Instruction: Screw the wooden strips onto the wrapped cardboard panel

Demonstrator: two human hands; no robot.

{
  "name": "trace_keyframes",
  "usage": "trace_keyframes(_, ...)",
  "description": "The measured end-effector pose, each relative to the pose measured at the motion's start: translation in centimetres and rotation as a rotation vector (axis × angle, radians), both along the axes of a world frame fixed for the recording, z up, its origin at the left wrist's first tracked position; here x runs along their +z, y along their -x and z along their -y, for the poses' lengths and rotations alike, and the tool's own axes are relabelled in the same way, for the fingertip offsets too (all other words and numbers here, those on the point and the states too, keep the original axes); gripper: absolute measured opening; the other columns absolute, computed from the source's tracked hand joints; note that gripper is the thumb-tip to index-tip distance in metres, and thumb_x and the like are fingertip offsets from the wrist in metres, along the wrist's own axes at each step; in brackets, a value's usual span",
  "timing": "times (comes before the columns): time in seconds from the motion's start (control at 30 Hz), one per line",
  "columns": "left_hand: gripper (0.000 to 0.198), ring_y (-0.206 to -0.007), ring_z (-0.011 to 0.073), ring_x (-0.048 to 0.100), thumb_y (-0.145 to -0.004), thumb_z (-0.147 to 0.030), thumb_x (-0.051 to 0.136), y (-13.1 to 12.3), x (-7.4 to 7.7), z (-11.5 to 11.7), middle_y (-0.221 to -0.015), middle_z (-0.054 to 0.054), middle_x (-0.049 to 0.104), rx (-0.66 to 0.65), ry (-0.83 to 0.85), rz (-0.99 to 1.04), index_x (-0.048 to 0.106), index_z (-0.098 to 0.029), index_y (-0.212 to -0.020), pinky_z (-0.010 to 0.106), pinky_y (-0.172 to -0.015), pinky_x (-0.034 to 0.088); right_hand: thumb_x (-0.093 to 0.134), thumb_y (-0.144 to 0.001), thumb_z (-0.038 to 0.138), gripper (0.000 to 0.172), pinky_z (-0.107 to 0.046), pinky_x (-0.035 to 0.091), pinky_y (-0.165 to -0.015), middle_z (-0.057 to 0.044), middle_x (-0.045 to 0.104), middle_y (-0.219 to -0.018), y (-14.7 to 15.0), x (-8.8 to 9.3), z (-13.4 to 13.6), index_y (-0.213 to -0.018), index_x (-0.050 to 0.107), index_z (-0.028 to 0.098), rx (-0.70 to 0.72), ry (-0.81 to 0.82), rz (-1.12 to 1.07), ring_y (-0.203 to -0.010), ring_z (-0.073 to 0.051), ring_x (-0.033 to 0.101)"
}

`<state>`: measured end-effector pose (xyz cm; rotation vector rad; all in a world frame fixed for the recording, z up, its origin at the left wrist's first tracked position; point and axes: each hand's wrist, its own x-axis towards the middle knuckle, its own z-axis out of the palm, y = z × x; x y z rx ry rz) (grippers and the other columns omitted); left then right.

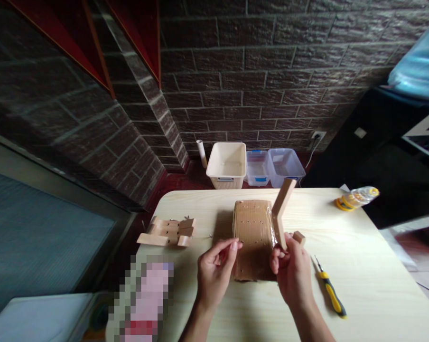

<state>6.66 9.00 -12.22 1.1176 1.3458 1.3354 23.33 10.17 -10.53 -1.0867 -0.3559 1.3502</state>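
Observation:
A brown cardboard box point(253, 251) lies on the table in front of me, with rows of small holes or screws in its top and shiny clear tape along its right side. My right hand point(293, 268) is closed on an angled wooden piece point(282, 209), which rises at the box's right edge; a short wooden block end point(299, 237) shows beside the fingers. At the box's left edge, my left hand point(217, 268) is pinched, thumb against forefinger; whatever it holds is too small to name. Right of my right hand lies a yellow and black screwdriver point(331, 289).
Several curved wooden pieces point(172, 230) sit at the table's left, near a blurred-out patch point(146, 299). A clear case with a yellow base point(357, 198) lies at the far right. Behind the table point(364, 256) stand a cream bin point(227, 164) and clear plastic boxes point(285, 166).

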Motion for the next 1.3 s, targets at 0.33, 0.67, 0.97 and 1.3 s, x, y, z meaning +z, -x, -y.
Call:
trace_keyframes(0.33,0.036,-0.056,0.0103,0.06,-0.096,-0.041,0.058,1.7,8.1,-8.2,-0.058,0.0,0.067,0.272,-0.125,-0.402,0.076,-0.016,-0.077,0.021,-0.059,0.049,0.067,-0.086,0.056,0.048,-0.019,0.033,-0.036,0.008,0.044,-0.049,-2.0,0.7,-1.3,-0.06,0.045,0.022,-0.065,-0.037,-0.208,-0.039,-0.006,0.036)
trace_keyframes(0.67,0.043,-0.117,0.027,0.071,-0.091,-0.039,0.069,-3.8,7.6,-3.8,-0.128,0.015,0.073,-0.341,-0.031,-0.159,0.066,-0.022,-0.13,0.039,-0.096,0.061,0.07,-0.09,0.05,0.03,-0.028,0.049,-0.056,0.004,0.063,-0.059,-1.3,0.7,-0.4,-0.084,0.056,0.024,0.093,-0.204,0.317,-0.053,-0.015,0.058)
trace_keyframes(0.97,0.036,-0.081,0.0156,0.072,-0.1,-0.05,0.048,-3.4,8.1,-4.3,-0.085,0.002,0.07,-0.161,0.025,-0.151,0.065,-0.02,-0.113,0.028,-0.078,0.059,0.077,-0.082,0.041,0.043,-0.029,0.051,-0.065,-0.003,0.071,-0.092,-2.5,1.2,0.6,-0.118,0.064,0.024,0.398,-0.474,0.601,-0.074,-0.019,0.064)
trace_keyframes(1.3,0.06,-0.045,0.0116,0.057,-0.095,-0.066,0.046,-2.2,8.6,-0.1,-0.055,0.001,0.064,-0.705,0.412,-0.133,0.071,-0.017,-0.07,0.021,-0.044,0.043,0.07,-0.087,0.052,0.033,-0.026,0.042,-0.051,0.002,0.061,-0.065,-3.2,1.4,1.0,-0.101,0.072,0.022,0.355,-0.291,0.544,-0.055,-0.016,0.055)
